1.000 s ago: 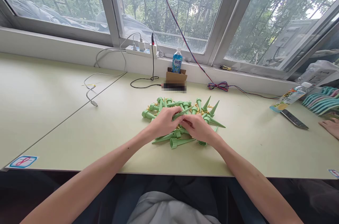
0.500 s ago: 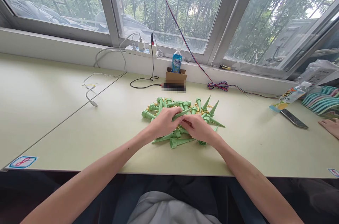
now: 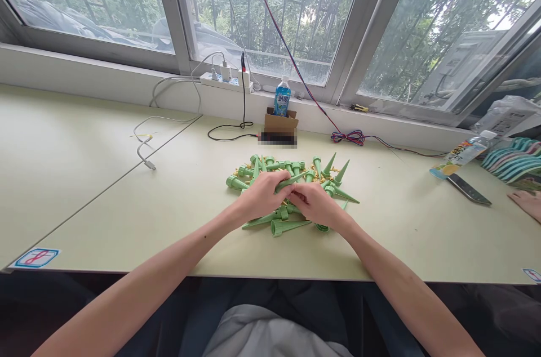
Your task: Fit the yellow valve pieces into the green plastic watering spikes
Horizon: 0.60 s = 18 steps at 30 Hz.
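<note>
My left hand is wrapped round a green plastic watering spike, whose pointed end sticks out to the right. Touching it from the other side, my right hand has its thumb and fingers pinched together at the spike; whatever sits between those fingertips is hidden. Around and beneath both hands lies a pile of similar green spikes with ribbed round caps, among them a capped spike in front. Small yellow pieces are scattered through the back of the pile.
Behind the pile, a blue bottle stands in a small cardboard box. A power strip lies along the window wall. To the right are a tilted drink bottle, a phone and another person's hand. A grey cable lies left.
</note>
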{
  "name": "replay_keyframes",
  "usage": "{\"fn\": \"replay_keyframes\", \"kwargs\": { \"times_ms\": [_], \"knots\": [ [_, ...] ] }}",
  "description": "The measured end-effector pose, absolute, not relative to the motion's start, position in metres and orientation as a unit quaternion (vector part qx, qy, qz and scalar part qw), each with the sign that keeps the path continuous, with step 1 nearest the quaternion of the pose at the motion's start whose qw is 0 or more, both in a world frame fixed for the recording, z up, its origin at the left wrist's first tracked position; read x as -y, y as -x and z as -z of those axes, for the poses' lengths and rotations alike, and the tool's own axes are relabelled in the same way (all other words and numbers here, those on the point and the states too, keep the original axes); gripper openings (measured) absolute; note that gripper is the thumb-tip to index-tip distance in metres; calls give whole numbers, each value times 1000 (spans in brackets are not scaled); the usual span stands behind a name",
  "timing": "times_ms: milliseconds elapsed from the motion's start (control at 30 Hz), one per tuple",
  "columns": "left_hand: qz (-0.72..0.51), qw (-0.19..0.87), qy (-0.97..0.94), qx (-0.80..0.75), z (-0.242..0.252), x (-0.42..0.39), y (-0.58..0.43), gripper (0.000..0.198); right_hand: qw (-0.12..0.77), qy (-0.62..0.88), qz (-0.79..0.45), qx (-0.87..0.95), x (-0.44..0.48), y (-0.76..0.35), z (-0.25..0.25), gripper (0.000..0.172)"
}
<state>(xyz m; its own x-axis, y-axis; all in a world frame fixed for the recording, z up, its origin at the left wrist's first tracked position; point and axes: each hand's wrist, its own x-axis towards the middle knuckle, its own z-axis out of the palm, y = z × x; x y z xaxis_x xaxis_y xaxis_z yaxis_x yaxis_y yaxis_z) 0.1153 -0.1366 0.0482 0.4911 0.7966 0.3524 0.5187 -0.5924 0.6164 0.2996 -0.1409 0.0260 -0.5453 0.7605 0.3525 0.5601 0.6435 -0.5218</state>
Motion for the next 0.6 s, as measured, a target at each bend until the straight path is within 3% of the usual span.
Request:
{"fn": "replay_keyframes", "kwargs": {
  "times_ms": [600],
  "knots": [
    [-315, 220, -837, -391, -46, 136, -115, 25, 279, 387, -177, 861, 141, -300, -26, 29]
  ]
}}
